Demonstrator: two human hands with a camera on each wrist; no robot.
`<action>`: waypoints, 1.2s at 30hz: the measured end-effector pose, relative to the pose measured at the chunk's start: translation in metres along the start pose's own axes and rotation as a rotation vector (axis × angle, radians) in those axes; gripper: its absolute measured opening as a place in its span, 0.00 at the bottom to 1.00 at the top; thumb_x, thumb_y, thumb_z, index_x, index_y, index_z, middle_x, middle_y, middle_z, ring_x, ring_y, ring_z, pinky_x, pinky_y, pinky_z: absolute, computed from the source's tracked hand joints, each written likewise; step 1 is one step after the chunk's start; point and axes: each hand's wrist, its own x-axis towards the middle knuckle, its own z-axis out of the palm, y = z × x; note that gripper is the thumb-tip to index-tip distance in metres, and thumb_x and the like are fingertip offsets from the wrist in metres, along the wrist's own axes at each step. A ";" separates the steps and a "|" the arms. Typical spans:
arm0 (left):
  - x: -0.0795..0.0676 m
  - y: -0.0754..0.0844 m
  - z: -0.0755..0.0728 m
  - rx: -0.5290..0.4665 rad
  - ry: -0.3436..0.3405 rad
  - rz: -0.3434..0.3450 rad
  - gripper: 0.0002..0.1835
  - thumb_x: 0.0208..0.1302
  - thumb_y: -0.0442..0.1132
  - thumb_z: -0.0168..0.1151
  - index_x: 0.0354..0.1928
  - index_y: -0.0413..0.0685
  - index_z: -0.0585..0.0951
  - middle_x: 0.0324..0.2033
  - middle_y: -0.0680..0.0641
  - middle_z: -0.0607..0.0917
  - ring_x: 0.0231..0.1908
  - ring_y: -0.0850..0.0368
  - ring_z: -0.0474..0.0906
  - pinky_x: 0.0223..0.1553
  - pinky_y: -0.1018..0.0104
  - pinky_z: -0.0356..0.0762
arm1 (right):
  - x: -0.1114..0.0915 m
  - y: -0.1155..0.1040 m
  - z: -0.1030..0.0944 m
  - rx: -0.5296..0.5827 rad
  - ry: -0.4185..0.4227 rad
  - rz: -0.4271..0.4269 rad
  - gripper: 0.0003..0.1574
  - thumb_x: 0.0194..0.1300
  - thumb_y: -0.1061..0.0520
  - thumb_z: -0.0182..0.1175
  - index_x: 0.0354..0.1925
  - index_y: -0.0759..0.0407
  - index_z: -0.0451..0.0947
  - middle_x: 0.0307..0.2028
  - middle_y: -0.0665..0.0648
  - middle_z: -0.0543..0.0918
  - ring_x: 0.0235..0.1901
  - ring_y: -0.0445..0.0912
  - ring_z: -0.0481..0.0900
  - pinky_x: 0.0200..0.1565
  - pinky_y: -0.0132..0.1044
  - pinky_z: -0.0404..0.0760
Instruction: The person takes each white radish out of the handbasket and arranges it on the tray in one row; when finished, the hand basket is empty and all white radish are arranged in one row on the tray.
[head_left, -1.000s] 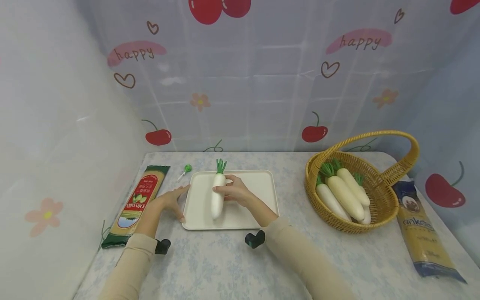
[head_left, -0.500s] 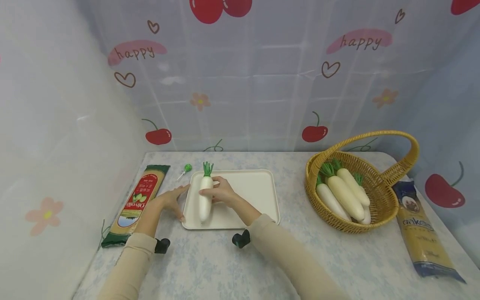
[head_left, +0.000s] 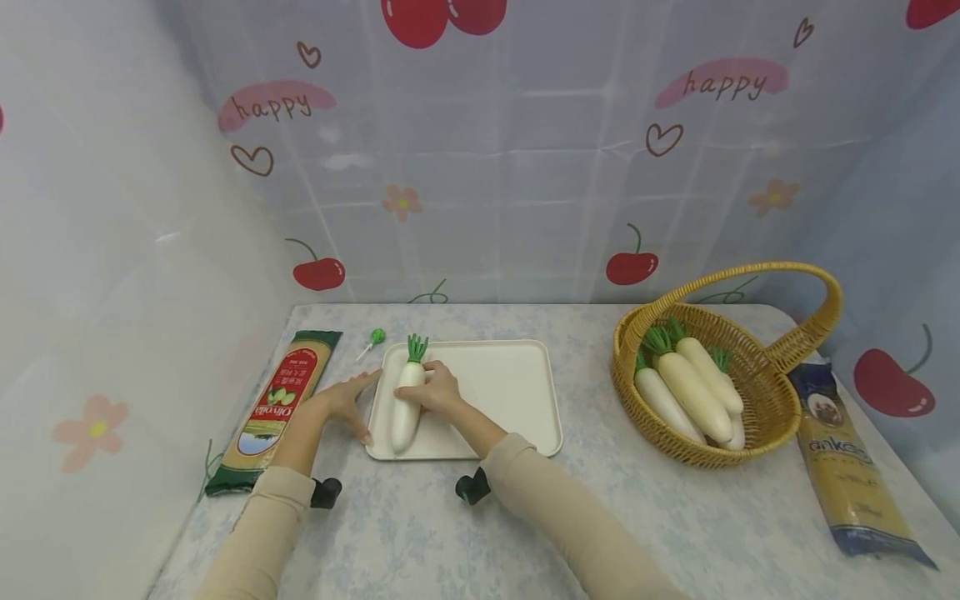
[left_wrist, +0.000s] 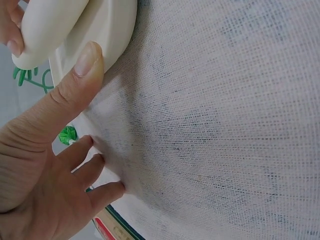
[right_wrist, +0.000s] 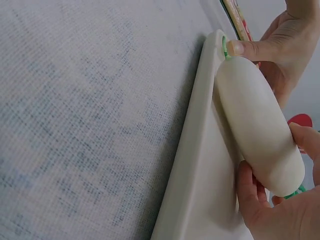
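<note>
A white radish with green leaf stubs lies lengthwise over the left part of a cream tray. My right hand grips it near its leafy end, thumb on one side and fingers on the other, as the radish in the right wrist view also shows. At the tray's left edge is my left hand, its thumb at the rim and its other fingers spread on the cloth. In the left wrist view the left hand holds nothing.
A wicker basket with several radishes stands at the right, a blue-ended pasta packet beside it. On the left lie a red and green pasta packet and a green lollipop behind the left hand.
My right hand has carried the radish leftward across the tray, lowering it toward the left side. The left hand has stayed at the tray's edge.
</note>
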 end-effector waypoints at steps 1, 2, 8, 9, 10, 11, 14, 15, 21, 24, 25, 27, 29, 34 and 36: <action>0.000 0.000 0.000 0.000 0.002 -0.002 0.70 0.28 0.46 0.82 0.74 0.47 0.47 0.71 0.31 0.45 0.69 0.31 0.40 0.66 0.35 0.44 | -0.001 0.000 0.001 -0.019 0.003 -0.003 0.45 0.49 0.49 0.72 0.61 0.63 0.64 0.46 0.64 0.79 0.34 0.49 0.81 0.30 0.35 0.83; 0.001 0.000 0.001 -0.002 0.002 -0.007 0.70 0.29 0.46 0.82 0.74 0.47 0.47 0.71 0.31 0.45 0.69 0.31 0.40 0.66 0.36 0.44 | -0.001 -0.001 0.001 -0.051 0.010 -0.005 0.46 0.49 0.49 0.72 0.61 0.63 0.65 0.46 0.64 0.79 0.35 0.49 0.81 0.30 0.35 0.83; 0.005 -0.002 0.005 0.017 0.018 -0.018 0.68 0.30 0.43 0.82 0.74 0.46 0.47 0.70 0.31 0.46 0.69 0.30 0.42 0.65 0.35 0.46 | -0.003 -0.005 0.006 -0.228 0.034 -0.009 0.46 0.49 0.44 0.71 0.60 0.65 0.66 0.44 0.64 0.80 0.33 0.48 0.81 0.28 0.33 0.81; 0.006 -0.002 0.006 0.020 0.021 -0.019 0.68 0.30 0.43 0.82 0.74 0.46 0.48 0.70 0.30 0.46 0.69 0.30 0.42 0.65 0.35 0.46 | -0.003 -0.005 0.006 -0.237 0.032 -0.010 0.47 0.50 0.44 0.71 0.60 0.65 0.66 0.44 0.65 0.81 0.32 0.48 0.81 0.28 0.33 0.81; 0.006 -0.002 0.006 0.020 0.022 -0.020 0.68 0.30 0.42 0.82 0.74 0.46 0.48 0.70 0.30 0.46 0.69 0.30 0.42 0.65 0.34 0.46 | -0.003 -0.006 0.006 -0.245 0.031 -0.011 0.47 0.50 0.44 0.71 0.60 0.66 0.65 0.43 0.65 0.81 0.32 0.49 0.82 0.28 0.33 0.81; 0.006 -0.002 0.006 0.020 0.023 -0.019 0.68 0.30 0.42 0.82 0.74 0.46 0.48 0.70 0.30 0.46 0.69 0.30 0.42 0.65 0.35 0.46 | -0.003 -0.006 0.006 -0.252 0.030 -0.013 0.47 0.50 0.44 0.71 0.60 0.67 0.65 0.43 0.66 0.81 0.32 0.49 0.82 0.29 0.34 0.82; 0.004 -0.001 0.005 0.020 0.020 -0.015 0.67 0.31 0.41 0.82 0.73 0.45 0.48 0.70 0.30 0.46 0.68 0.30 0.42 0.65 0.34 0.46 | -0.003 -0.006 0.006 -0.278 0.028 -0.019 0.47 0.51 0.42 0.70 0.60 0.67 0.65 0.45 0.66 0.81 0.37 0.51 0.82 0.35 0.37 0.83; 0.004 -0.001 0.005 0.017 0.019 -0.017 0.68 0.30 0.41 0.82 0.74 0.45 0.48 0.70 0.30 0.46 0.69 0.30 0.42 0.65 0.35 0.46 | -0.004 -0.006 0.006 -0.283 0.027 -0.020 0.48 0.51 0.42 0.69 0.60 0.67 0.65 0.45 0.66 0.80 0.38 0.51 0.82 0.36 0.37 0.82; 0.004 0.000 0.004 0.029 0.024 -0.014 0.68 0.30 0.41 0.82 0.73 0.45 0.48 0.70 0.30 0.46 0.68 0.29 0.42 0.64 0.33 0.47 | -0.006 -0.008 0.004 -0.260 -0.013 -0.011 0.49 0.53 0.43 0.68 0.63 0.68 0.62 0.46 0.69 0.79 0.23 0.50 0.82 0.25 0.34 0.82; 0.003 0.001 0.003 0.032 0.026 -0.017 0.67 0.30 0.39 0.82 0.73 0.45 0.48 0.70 0.30 0.47 0.68 0.28 0.43 0.64 0.33 0.48 | -0.006 -0.008 0.004 -0.267 -0.024 -0.009 0.48 0.54 0.44 0.68 0.63 0.67 0.62 0.48 0.70 0.78 0.21 0.49 0.81 0.23 0.34 0.82; 0.003 0.001 0.003 0.032 0.026 -0.020 0.67 0.31 0.38 0.82 0.73 0.46 0.48 0.70 0.30 0.47 0.68 0.28 0.43 0.64 0.33 0.48 | -0.006 -0.008 0.004 -0.269 -0.027 -0.009 0.48 0.54 0.44 0.68 0.63 0.67 0.61 0.48 0.70 0.78 0.21 0.48 0.81 0.23 0.33 0.81; 0.002 0.001 0.003 0.035 0.027 -0.020 0.66 0.31 0.37 0.81 0.73 0.45 0.48 0.70 0.30 0.47 0.68 0.28 0.44 0.64 0.33 0.48 | -0.006 -0.008 0.005 -0.264 -0.033 -0.005 0.48 0.54 0.45 0.68 0.64 0.67 0.61 0.49 0.70 0.78 0.22 0.48 0.80 0.24 0.34 0.82; 0.002 0.002 0.003 0.035 0.026 -0.020 0.66 0.31 0.37 0.81 0.73 0.45 0.48 0.70 0.30 0.47 0.68 0.28 0.44 0.64 0.33 0.48 | -0.006 -0.008 0.005 -0.254 -0.039 0.000 0.47 0.54 0.45 0.68 0.64 0.66 0.61 0.50 0.70 0.77 0.22 0.48 0.80 0.24 0.34 0.82; 0.002 0.001 0.003 0.020 0.020 -0.023 0.67 0.31 0.38 0.81 0.73 0.45 0.48 0.70 0.30 0.46 0.68 0.29 0.43 0.64 0.34 0.47 | -0.007 -0.008 0.010 -0.216 -0.060 -0.010 0.45 0.57 0.46 0.66 0.64 0.67 0.61 0.47 0.70 0.78 0.22 0.49 0.81 0.24 0.34 0.82; 0.002 0.000 0.003 0.018 0.019 -0.013 0.67 0.31 0.39 0.82 0.73 0.45 0.48 0.70 0.30 0.46 0.68 0.28 0.42 0.64 0.34 0.47 | -0.007 -0.008 0.012 -0.207 -0.063 -0.025 0.46 0.57 0.45 0.65 0.64 0.69 0.60 0.44 0.68 0.79 0.22 0.49 0.81 0.24 0.34 0.82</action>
